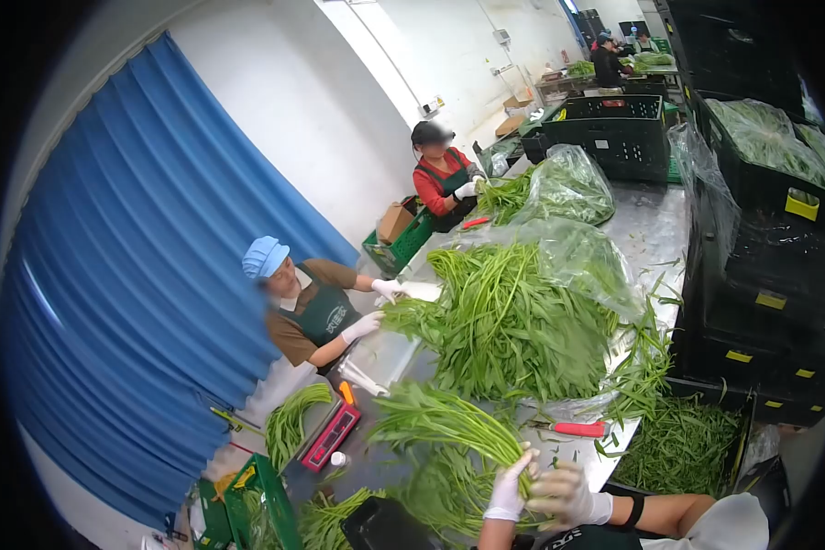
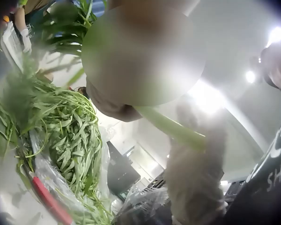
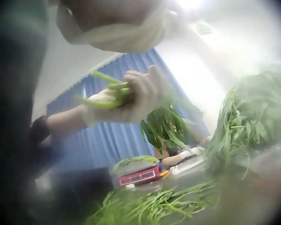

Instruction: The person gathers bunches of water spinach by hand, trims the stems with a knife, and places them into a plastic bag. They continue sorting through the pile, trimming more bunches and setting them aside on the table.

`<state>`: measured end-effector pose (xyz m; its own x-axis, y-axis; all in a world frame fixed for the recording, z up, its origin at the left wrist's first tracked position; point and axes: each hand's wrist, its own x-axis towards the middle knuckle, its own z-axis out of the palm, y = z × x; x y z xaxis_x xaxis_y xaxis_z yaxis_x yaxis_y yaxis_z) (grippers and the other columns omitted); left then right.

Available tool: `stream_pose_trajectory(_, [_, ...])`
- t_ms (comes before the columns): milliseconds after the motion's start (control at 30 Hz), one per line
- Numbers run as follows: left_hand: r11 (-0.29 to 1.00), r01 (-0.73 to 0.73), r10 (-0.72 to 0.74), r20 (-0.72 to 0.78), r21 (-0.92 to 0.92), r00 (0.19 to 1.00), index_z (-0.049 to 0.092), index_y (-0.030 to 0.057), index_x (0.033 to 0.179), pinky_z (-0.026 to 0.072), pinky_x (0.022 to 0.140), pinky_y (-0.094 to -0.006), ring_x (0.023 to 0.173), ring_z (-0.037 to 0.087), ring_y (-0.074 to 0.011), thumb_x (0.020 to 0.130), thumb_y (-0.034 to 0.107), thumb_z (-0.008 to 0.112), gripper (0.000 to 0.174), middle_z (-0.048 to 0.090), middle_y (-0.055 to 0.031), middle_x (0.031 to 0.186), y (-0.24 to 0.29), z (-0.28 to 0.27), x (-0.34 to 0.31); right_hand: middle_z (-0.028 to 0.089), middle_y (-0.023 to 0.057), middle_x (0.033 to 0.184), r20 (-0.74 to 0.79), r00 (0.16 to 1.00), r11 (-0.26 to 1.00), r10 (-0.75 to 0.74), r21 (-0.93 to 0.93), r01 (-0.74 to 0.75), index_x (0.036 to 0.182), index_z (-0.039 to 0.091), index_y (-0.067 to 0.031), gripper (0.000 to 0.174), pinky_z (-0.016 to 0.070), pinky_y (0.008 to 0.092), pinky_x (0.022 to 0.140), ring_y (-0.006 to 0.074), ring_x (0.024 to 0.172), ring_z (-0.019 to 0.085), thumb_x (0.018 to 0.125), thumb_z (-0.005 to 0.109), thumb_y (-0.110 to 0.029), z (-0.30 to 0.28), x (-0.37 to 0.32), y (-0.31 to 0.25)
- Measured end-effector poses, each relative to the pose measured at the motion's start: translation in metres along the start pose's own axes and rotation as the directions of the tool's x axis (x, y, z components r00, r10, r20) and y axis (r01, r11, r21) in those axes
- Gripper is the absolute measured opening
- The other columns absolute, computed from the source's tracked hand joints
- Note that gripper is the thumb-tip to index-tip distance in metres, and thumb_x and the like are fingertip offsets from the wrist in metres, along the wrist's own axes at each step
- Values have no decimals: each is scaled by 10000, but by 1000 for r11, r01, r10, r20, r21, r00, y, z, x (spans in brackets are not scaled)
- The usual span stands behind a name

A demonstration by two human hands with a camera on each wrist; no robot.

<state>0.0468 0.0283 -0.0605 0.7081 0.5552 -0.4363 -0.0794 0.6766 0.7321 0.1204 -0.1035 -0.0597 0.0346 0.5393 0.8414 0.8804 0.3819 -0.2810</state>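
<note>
In a white glove, the left hand [image 1: 511, 486] grips a bunch of long green leafy stems [image 1: 467, 426] near the cut ends; its leaves spread to the left over the metal table [image 1: 545, 449]. The right wrist view shows this gloved left hand [image 3: 143, 96] with stem ends [image 3: 114, 93] poking out of it. Close beside it on the right is the gloved right hand [image 1: 568, 495], blurred, with its fingers extended toward the left hand. The left wrist view shows the right hand [image 2: 196, 173] behind a pale stem [image 2: 173, 129]; whether they touch is unclear.
A large leafy heap [image 1: 522, 330] lies mid-table, with a red-handled tool [image 1: 579, 429] before it. Across stand a person in a blue cap [image 1: 266, 257] and a red scale [image 1: 332, 435]. Black crates [image 1: 761, 312] stack at right, above a bin of loose leaves [image 1: 687, 449].
</note>
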Motion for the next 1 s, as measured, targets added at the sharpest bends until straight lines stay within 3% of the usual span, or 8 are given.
stream_pose_trajectory(100, [933,-220,223,21,284,975,508,26,1107,413,562,-253,647,505,-120,845,73,590,279,595,-87,930,-29,-13,5,482,53,1234,186,969,983,161,-123,-139,1193,535,-186,523,295,474,994,260,1176,412,743,616,-440,14,21,17])
stream_pose_trajectory(233, [422,-546,581,246,724,776,515,29,1106,422,571,-252,673,520,-115,832,51,582,283,596,-89,932,-47,-31,9,484,59,1234,201,960,967,196,123,-223,1133,584,-185,420,308,463,989,270,1186,406,752,631,-354,-1,45,15])
stream_pose_trajectory(267, [424,-543,584,238,725,776,515,29,1106,422,571,-252,673,520,-115,832,51,582,283,596,-89,932,-48,-31,8,484,59,1234,207,959,967,192,129,-221,1133,584,-185,420,308,463,989,270,1186,406,752,631,-354,0,46,17])
stream_pose_trajectory(300, [764,-412,453,41,497,891,539,34,1054,418,566,-248,667,526,-110,819,43,581,239,599,-76,881,-38,-15,-1,491,59,1226,140,965,959,222,145,-242,1098,602,-176,377,322,456,978,270,1184,411,746,642,-305,4,47,23])
stream_pose_trajectory(333, [961,-220,236,-86,165,968,564,38,1002,413,560,-244,662,532,-104,806,35,581,196,601,-64,829,-32,-6,-8,497,59,1218,73,964,950,256,163,-265,1063,621,-168,337,336,449,967,269,1181,417,740,653,-257,5,48,28])
stream_pose_trajectory(467, [939,-159,182,-47,306,982,582,59,726,369,524,-242,548,483,-91,805,44,605,84,544,13,636,-33,0,-21,508,68,1196,53,979,978,198,-73,-194,985,648,-145,256,359,432,940,271,1174,428,736,661,-203,3,96,43])
stream_pose_trajectory(567, [901,-214,227,9,378,974,595,60,720,351,512,-232,533,455,-79,816,57,617,99,534,25,632,-42,-13,-22,506,83,1195,71,977,959,200,-220,-180,967,652,-131,245,350,430,947,284,1189,411,743,664,-230,6,115,46])
stream_pose_trajectory(1000, [872,-281,280,61,400,958,629,-8,823,325,490,-219,512,419,-65,828,48,625,56,513,19,620,-19,1,-38,505,51,1200,46,956,953,289,-105,-284,790,626,-133,162,339,432,953,278,1201,406,674,710,-208,6,110,59])
